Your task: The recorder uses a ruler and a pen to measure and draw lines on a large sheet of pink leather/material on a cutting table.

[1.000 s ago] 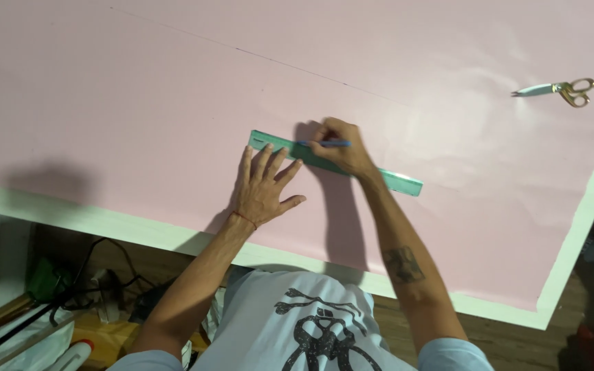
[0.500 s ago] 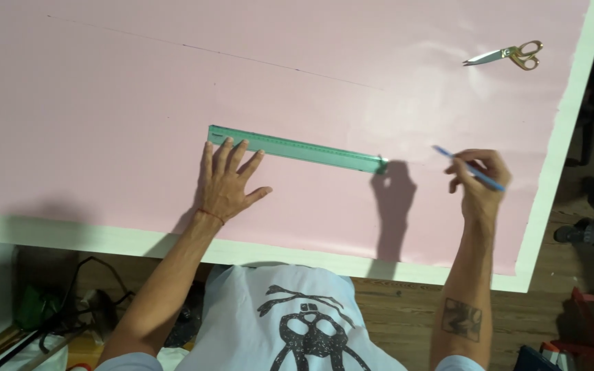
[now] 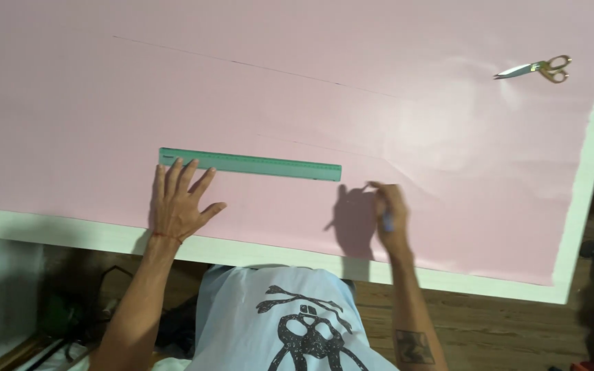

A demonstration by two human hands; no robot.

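Head view: left hand [image 3: 179,203] flat, fingers spread, tips pressing near-left end of green ruler [image 3: 250,165]; nothing grasped, just pinning. Right hand [image 3: 388,209] closed round a pen [image 3: 386,221], just off ruler's right end at approx 4 o'clock, over pink sheet [image 3: 297,82]. Ruler at mid-sheet, long axis approx 9-to-3, right end dipping slightly twd 4. Best bet: press nearer ruler's middle to stop pivoting, keep edge lined w/ faint pencil line [image 3: 256,65] before marking. Scissors [image 3: 537,67] far off at 2 o'clock, near white table edge [image 3: 586,206].
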